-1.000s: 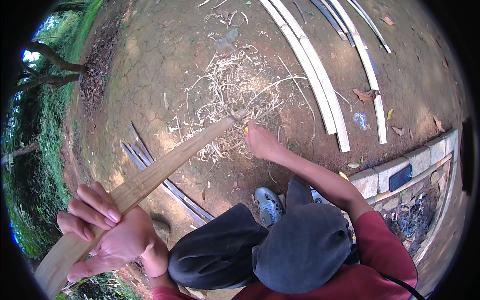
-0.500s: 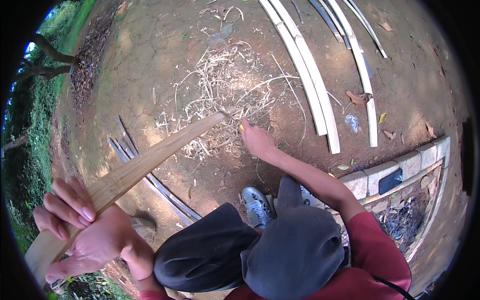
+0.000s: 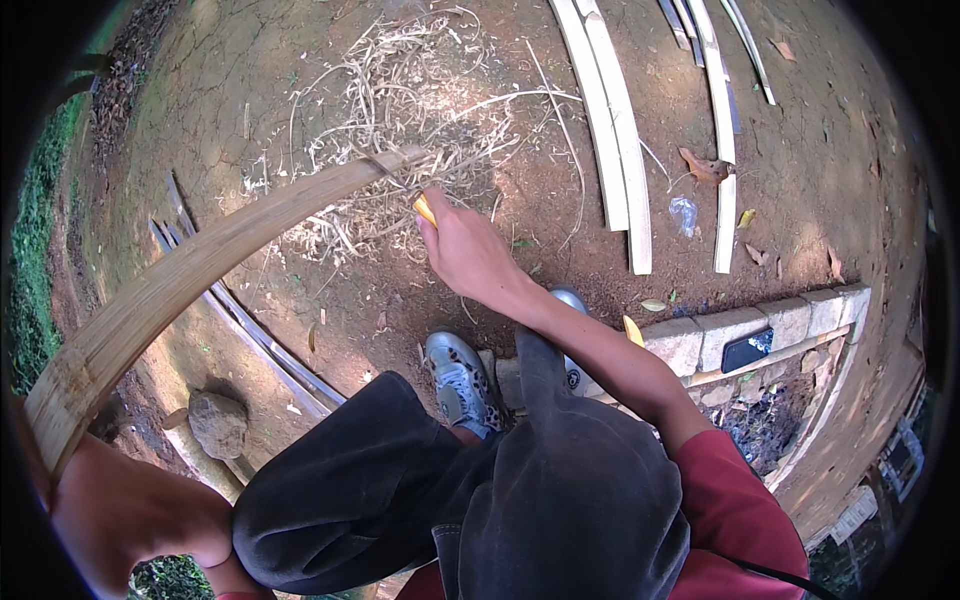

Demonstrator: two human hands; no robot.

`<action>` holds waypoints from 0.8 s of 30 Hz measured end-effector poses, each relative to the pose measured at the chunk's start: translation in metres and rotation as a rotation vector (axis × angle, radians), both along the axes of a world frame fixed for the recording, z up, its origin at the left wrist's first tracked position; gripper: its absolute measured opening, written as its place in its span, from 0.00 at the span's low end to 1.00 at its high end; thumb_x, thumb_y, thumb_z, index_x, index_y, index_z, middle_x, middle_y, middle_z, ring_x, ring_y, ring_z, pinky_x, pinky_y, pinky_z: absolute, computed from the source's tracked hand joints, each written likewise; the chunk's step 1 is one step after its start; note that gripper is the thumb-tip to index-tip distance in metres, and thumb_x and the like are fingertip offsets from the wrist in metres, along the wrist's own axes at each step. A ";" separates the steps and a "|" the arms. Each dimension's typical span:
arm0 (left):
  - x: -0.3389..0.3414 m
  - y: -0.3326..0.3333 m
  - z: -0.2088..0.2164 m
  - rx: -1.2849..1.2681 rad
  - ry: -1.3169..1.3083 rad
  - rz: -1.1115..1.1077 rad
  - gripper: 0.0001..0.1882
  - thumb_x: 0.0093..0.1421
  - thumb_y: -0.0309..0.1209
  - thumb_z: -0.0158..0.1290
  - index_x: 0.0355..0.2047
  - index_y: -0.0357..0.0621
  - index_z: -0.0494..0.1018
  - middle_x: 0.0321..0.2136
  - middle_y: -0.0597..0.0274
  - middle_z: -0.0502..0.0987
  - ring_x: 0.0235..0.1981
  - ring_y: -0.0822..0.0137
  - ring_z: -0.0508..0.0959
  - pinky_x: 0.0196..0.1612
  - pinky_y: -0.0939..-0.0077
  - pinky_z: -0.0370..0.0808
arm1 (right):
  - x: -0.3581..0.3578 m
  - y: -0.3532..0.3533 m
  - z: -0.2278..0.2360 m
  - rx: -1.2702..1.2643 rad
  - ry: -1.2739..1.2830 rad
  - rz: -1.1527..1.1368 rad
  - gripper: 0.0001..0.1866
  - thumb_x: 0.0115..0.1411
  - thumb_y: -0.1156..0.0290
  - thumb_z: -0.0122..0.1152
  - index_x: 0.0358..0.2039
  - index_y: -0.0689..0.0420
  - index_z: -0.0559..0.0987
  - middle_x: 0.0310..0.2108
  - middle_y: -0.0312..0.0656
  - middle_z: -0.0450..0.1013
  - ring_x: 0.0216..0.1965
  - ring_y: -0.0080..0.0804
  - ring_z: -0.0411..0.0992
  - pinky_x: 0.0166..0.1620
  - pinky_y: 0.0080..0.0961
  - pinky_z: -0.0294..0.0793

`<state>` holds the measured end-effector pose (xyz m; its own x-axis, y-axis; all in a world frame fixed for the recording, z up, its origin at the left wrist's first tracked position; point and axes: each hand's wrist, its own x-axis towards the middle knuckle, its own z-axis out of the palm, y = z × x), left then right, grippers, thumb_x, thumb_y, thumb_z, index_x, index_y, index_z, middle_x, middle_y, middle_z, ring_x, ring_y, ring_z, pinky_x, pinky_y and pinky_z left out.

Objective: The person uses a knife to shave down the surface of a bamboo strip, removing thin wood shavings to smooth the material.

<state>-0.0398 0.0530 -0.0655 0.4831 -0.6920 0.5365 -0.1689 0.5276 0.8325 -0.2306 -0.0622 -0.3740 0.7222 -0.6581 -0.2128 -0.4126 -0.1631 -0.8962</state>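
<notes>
"Where did we find the wooden strip [image 3: 200, 255]?"

"We saw it run from the shavings pile [image 3: 385, 100] toward the near left, its tip overlapping the pile in our view and its other end by the left hand [image 3: 130, 510]."

"How did we expect it to handle?"

"We judged it light for its length, stiff across its width yet springy lengthwise, and likely to split along the grain if twisted. We couldn't fully trust its bow, since the lens bent straight edges too."

"Slippery?"

"Only mildly, we thought; the edges worried us more, as they could have carried splinters."

"And the fingers?"

"On the near side of the pile, the right hand [image 3: 465, 245] had its fingers curled round a yellow-handled knife [image 3: 424, 208], whose blade seemed to meet the strip near its tip. The left hand, far to the near left of the pile, had its fingers hidden, so we couldn't tell whether they gripped."

"Where did we think the best hold was?"

"At the end farthest from the pile, well apart from the blade, with the palm on the flat face and the skin clear of the edges."
</notes>
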 end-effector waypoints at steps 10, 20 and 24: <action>0.005 0.002 0.008 -0.018 -0.004 0.016 0.17 0.54 0.45 0.53 0.21 0.47 0.62 0.17 0.62 0.60 0.23 0.67 0.65 0.35 0.77 0.66 | 0.010 -0.011 -0.100 -0.049 0.314 0.023 0.13 0.66 0.70 0.44 0.43 0.68 0.64 0.21 0.57 0.74 0.22 0.54 0.75 0.27 0.47 0.74; 0.020 -0.008 0.000 -0.005 0.013 0.012 0.13 0.54 0.39 0.52 0.21 0.46 0.63 0.17 0.61 0.61 0.23 0.68 0.66 0.37 0.78 0.67 | 0.026 -0.003 -0.026 -0.034 0.085 0.002 0.10 0.65 0.70 0.47 0.40 0.65 0.63 0.17 0.53 0.73 0.21 0.55 0.75 0.26 0.49 0.73; 0.020 -0.009 0.010 -0.019 0.002 0.015 0.12 0.54 0.37 0.52 0.21 0.46 0.64 0.18 0.61 0.62 0.23 0.68 0.67 0.38 0.78 0.67 | 0.030 -0.009 -0.047 -0.068 0.137 -0.027 0.10 0.64 0.72 0.48 0.40 0.65 0.64 0.17 0.54 0.73 0.20 0.54 0.74 0.26 0.48 0.73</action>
<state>-0.0203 0.0439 -0.0552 0.4944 -0.6743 0.5485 -0.1755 0.5406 0.8228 -0.2002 -0.0711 -0.4213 0.6714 -0.6932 -0.2622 -0.5353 -0.2089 -0.8184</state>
